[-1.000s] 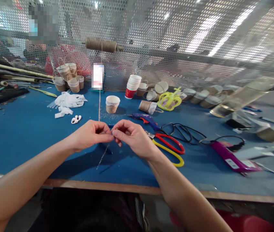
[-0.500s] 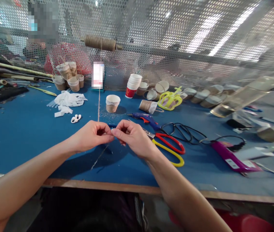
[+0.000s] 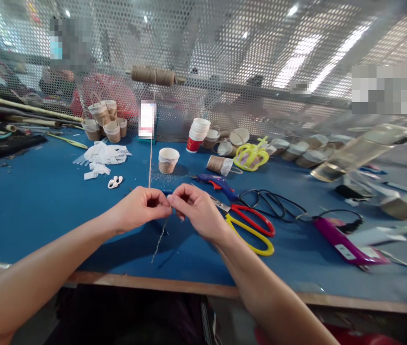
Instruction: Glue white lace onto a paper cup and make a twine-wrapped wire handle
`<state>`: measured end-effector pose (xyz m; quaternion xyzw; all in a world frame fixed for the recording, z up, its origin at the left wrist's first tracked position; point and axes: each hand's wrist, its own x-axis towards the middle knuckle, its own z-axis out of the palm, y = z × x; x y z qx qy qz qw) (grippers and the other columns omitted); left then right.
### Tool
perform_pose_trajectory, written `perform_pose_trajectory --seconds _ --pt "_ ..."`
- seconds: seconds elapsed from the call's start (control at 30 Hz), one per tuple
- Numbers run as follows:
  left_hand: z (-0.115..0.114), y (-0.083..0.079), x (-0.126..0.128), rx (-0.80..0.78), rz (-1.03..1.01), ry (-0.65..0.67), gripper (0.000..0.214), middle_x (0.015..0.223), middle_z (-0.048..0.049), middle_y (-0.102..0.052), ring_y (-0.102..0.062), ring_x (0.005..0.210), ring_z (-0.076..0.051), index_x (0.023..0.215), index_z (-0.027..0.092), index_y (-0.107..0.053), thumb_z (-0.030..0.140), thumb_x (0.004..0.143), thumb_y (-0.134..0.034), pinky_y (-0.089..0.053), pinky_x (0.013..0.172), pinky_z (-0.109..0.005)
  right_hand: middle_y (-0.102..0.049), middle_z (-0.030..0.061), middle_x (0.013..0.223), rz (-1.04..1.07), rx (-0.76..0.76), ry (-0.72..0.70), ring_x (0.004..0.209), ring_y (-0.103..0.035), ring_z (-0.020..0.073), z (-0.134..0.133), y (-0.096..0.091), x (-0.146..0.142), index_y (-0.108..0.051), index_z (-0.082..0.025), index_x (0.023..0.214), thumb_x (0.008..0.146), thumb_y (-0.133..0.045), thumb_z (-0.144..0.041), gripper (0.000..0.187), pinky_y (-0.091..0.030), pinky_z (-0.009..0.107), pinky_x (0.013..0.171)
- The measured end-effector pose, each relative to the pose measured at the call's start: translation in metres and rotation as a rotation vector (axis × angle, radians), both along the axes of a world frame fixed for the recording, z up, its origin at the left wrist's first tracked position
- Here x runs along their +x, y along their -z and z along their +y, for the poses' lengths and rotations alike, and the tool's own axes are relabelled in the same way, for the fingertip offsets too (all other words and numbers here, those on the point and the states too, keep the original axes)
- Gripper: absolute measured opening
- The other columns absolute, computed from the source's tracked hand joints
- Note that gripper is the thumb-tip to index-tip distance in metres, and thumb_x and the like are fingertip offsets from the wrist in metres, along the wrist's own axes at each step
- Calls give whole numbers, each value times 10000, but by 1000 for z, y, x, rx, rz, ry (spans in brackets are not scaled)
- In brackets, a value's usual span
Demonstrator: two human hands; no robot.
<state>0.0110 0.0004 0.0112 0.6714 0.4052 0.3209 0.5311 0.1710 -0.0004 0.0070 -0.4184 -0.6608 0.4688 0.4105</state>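
Note:
My left hand (image 3: 139, 209) and my right hand (image 3: 197, 208) meet fingertip to fingertip above the blue table (image 3: 45, 201). Both pinch a thin jute twine (image 3: 150, 163). The twine runs up from my left fingers to a spool (image 3: 153, 75) mounted on a rod at the mesh screen. A short loose end (image 3: 159, 239) hangs down from the pinch toward the table's front edge.
Red and yellow scissors (image 3: 250, 225) and a blue glue gun (image 3: 218, 182) lie right of my hands. Twine-wrapped paper cups (image 3: 168, 160), a cup stack (image 3: 197, 134), a yellow frame (image 3: 252, 155), white scraps (image 3: 103, 155), a purple tool (image 3: 347, 242) and black cable (image 3: 275, 203) are around. A person sits behind the mesh (image 3: 92, 91).
Both hands stay pinched together on the twine. The hanging end swung slightly left, then back. The view has tilted up a little, so everything sits lower in frame.

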Motion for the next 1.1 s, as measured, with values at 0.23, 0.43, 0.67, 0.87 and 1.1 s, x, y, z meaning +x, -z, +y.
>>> perform_pose_trajectory --seconds 0.23,0.43,0.67,0.87,1.1 --pt "2 5 2 66 78 7 196 559 41 -456 -374 548 -87 588 140 -524 300 694 -566 -305 533 -228 -437 -54 550 -185 125 53 508 -366 65 3 1 -1 -457 -167 597 753 -561 -276 217 -299 221 485" --pt "4 -2 1 17 -18 -18 216 533 43 -469 -394 542 -87 561 137 -529 306 672 -607 -302 539 -228 -479 -42 588 -115 -20 -42 512 -434 77 2 -7 1 -492 -163 698 742 -579 -425 279 -361 226 480" --pt "8 -15 -2 -170 -443 -51 248 533 38 -531 -480 527 -82 611 141 -551 345 659 -683 -373 582 -234 -577 8 681 201 -288 -228 557 -524 80 1 -24 -3 -519 -136 731 742 -581 -491 360 -399 206 479" --pt "4 1 0 -190 -615 -92 253 601 13 -580 -543 549 -99 661 133 -581 341 644 -723 -434 609 -261 -582 -24 600 404 -473 -332 473 -491 51 5 -11 -5 -529 -136 743 662 -715 -362 304 -351 184 442" --pt "0 10 0 -174 -600 -83 201 676 12 -585 -546 583 -94 656 138 -607 305 652 -719 -437 613 -253 -548 -39 579 397 -427 -325 462 -458 50 -2 2 -6 -497 -152 712 665 -700 -385 313 -326 192 444"
